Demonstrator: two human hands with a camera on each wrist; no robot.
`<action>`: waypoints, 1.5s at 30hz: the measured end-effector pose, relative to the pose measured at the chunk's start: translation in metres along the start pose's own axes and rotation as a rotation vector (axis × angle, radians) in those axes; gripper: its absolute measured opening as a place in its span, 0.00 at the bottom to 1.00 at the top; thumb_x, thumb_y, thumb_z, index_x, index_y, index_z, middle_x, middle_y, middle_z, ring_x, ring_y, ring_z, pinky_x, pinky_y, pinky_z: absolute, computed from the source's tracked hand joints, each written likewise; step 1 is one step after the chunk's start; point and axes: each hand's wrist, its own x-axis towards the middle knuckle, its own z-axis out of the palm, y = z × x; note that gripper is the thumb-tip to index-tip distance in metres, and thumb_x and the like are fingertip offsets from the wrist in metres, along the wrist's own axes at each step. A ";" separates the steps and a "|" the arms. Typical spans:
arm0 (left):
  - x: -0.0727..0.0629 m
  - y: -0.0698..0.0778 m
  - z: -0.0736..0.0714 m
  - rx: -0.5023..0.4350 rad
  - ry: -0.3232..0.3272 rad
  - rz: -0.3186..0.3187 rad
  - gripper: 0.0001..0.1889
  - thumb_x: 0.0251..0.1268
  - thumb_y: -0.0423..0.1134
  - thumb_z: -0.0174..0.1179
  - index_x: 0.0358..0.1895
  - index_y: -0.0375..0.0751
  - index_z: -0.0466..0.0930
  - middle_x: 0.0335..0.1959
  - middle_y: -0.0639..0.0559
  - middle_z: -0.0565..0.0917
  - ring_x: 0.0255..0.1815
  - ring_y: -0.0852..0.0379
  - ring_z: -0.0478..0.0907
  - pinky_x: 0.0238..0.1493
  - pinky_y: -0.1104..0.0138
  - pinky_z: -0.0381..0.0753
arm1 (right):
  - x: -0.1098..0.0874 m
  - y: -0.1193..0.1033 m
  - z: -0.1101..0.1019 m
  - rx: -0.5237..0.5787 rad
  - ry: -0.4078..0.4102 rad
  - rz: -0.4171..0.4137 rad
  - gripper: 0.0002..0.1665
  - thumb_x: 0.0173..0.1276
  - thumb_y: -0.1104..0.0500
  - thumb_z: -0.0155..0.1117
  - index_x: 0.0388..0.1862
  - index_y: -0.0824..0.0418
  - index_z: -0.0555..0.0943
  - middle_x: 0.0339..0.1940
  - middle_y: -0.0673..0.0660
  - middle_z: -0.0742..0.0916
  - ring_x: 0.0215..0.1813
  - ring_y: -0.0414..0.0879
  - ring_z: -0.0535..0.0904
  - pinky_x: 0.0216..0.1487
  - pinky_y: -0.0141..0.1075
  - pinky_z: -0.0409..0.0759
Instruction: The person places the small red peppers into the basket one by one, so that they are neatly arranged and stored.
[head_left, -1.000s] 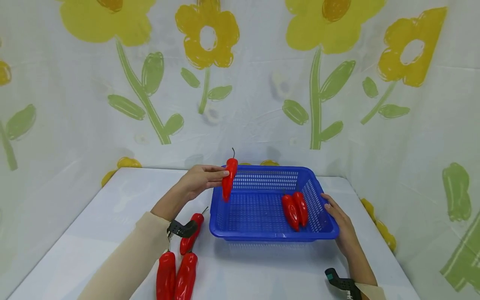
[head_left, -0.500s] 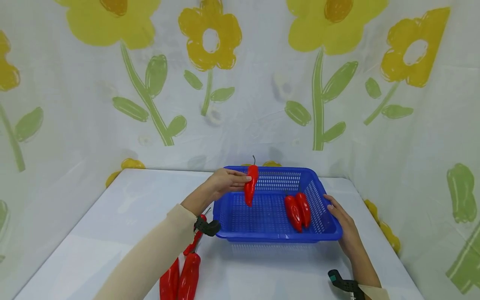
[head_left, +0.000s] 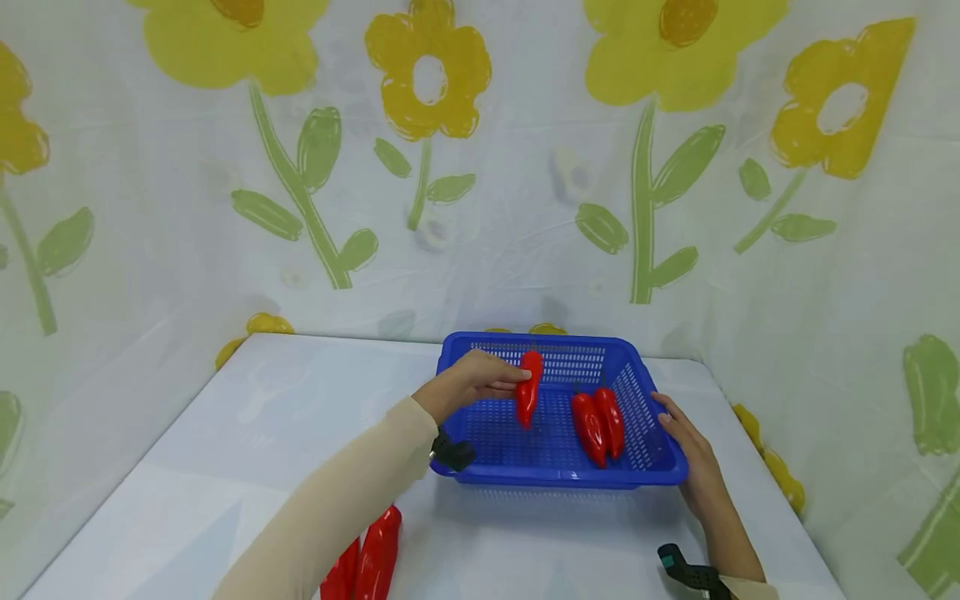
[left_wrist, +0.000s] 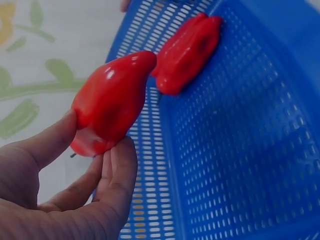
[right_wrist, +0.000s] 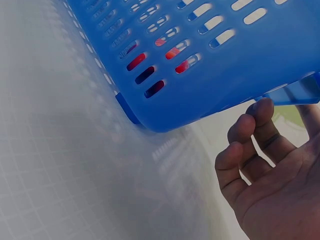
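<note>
My left hand [head_left: 480,379] pinches a red chili pepper [head_left: 529,390] by its stem end, between thumb and fingers. The pepper hangs tip down over the blue plastic basket [head_left: 555,477], apart from its floor in the left wrist view. Two more red peppers [head_left: 589,429] lie side by side in the right part of the basket. At the basket's right rim, my right hand [head_left: 693,454] holds on. The right wrist view shows its curled fingers [right_wrist: 242,127] beneath the rim.
On the white table [head_left: 195,450], more red peppers [head_left: 378,552] lie at the front, partly covered by the left sleeve [head_left: 337,500]. A flower-patterned curtain [head_left: 510,250] hangs behind the table and along its sides.
My left hand has carried its pepper rightward and lower, from the basket's left rim to over its inside. The right hand stays at the rim. The left sleeve now covers one table pepper.
</note>
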 end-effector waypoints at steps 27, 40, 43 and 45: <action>0.033 -0.015 0.044 0.007 0.005 -0.086 0.17 0.60 0.31 0.71 0.49 0.25 0.82 0.40 0.38 0.87 0.43 0.45 0.86 0.54 0.55 0.83 | 0.002 0.001 -0.002 0.019 0.011 -0.015 0.37 0.76 0.34 0.49 0.80 0.38 0.58 0.82 0.58 0.55 0.77 0.67 0.55 0.65 0.61 0.67; 0.038 -0.023 0.045 0.034 0.041 -0.138 0.22 0.58 0.29 0.72 0.54 0.25 0.76 0.43 0.34 0.84 0.48 0.40 0.83 0.55 0.52 0.82 | 0.001 0.001 0.000 0.001 -0.002 -0.031 0.37 0.77 0.35 0.47 0.81 0.39 0.57 0.82 0.59 0.54 0.76 0.69 0.56 0.62 0.59 0.70; 0.038 -0.024 0.049 0.025 0.042 -0.157 0.23 0.57 0.28 0.72 0.53 0.24 0.75 0.41 0.34 0.83 0.47 0.40 0.83 0.55 0.53 0.82 | -0.001 0.000 0.000 0.003 -0.008 -0.024 0.37 0.77 0.35 0.46 0.81 0.39 0.56 0.82 0.60 0.54 0.76 0.69 0.56 0.61 0.58 0.72; 0.039 -0.025 0.053 0.021 0.039 -0.160 0.23 0.57 0.27 0.72 0.54 0.24 0.74 0.41 0.33 0.84 0.48 0.40 0.83 0.55 0.53 0.82 | -0.001 0.000 -0.001 0.012 -0.014 -0.023 0.36 0.77 0.36 0.47 0.81 0.39 0.56 0.82 0.60 0.54 0.76 0.69 0.56 0.61 0.58 0.72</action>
